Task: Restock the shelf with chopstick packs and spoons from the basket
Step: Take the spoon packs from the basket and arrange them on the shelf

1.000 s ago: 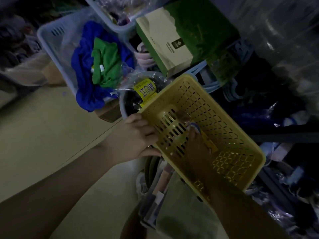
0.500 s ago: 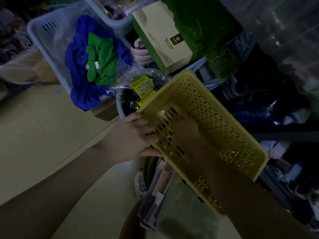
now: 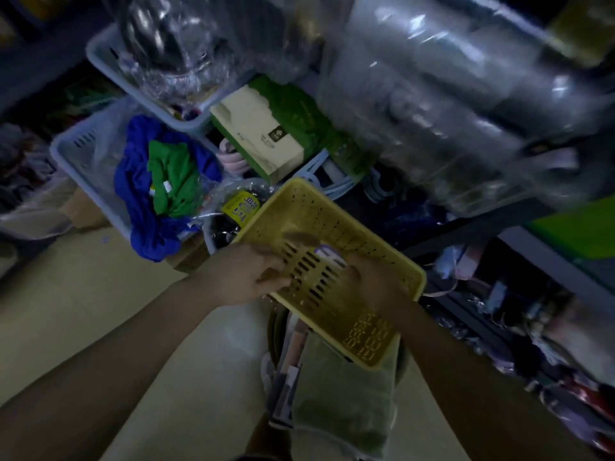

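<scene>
The yellow perforated basket (image 3: 319,211) is tilted in front of the shelves, at the middle of the head view. My left hand (image 3: 246,274) grips its near left end, fingers curled over the slotted wall. Inside the basket, my right hand (image 3: 372,281) holds a small pack with a white and purple label (image 3: 327,253) at its fingertips. The picture is blurred, so I cannot tell whether the pack holds chopsticks or spoons. Nothing else shows in the basket.
Pale blue baskets at the left hold blue and green cloth (image 3: 166,181). A green and cream box (image 3: 259,138) lies behind the yellow basket. Clear plastic-wrapped goods (image 3: 449,111) fill the shelf at upper right. A green cloth bundle (image 3: 342,394) lies below, on the beige floor.
The view has tilted up towards the shelves. My right hand has drawn back from the basket's left end, and the white and purple pack now shows at its fingertips. My left hand keeps its grip.
</scene>
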Available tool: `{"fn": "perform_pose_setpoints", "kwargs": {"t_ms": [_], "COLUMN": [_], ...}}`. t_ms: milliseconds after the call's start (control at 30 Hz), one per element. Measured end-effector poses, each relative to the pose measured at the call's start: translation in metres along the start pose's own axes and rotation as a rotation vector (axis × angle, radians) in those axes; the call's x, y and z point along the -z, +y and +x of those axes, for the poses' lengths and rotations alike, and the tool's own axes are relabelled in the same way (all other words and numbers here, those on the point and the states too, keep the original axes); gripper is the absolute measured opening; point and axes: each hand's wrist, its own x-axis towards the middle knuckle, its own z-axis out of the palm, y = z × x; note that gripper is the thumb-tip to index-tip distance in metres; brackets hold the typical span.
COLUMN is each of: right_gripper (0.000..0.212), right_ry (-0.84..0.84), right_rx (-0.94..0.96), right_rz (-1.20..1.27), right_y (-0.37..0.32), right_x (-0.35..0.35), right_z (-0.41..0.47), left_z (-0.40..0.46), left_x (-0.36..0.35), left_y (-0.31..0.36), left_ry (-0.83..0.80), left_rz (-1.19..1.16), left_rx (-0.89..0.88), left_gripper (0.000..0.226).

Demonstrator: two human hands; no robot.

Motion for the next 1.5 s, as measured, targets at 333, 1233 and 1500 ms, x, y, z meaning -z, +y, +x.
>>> {"fn": "perform_pose_setpoints", "kwargs": {"t_ms": [333, 1233, 1500], "right_gripper": [0.024, 0.025, 0.038], "right_ry": [0.802, 0.898, 0.758], "right_rx": [0.147, -0.180, -0.119], "right_rz": [0.201, 0.194, 0.059], "right_y": [0.070, 0.345, 0.320], "right_x": [0.183, 0.436, 0.460], "right_z": [-0.209, -0.392, -0.356], "left_z": [0.058, 0.283, 0.326], "left_x": [0.092, 0.112, 0.130], "left_y": [0.189, 0.631, 0.630], "left_ry": [0.222, 0.329, 0.231], "left_rz": [0.010, 0.165, 0.049], "left_rx": [-0.333, -0.109, -0.034], "left_gripper": [0.036, 0.064, 0.022]}}
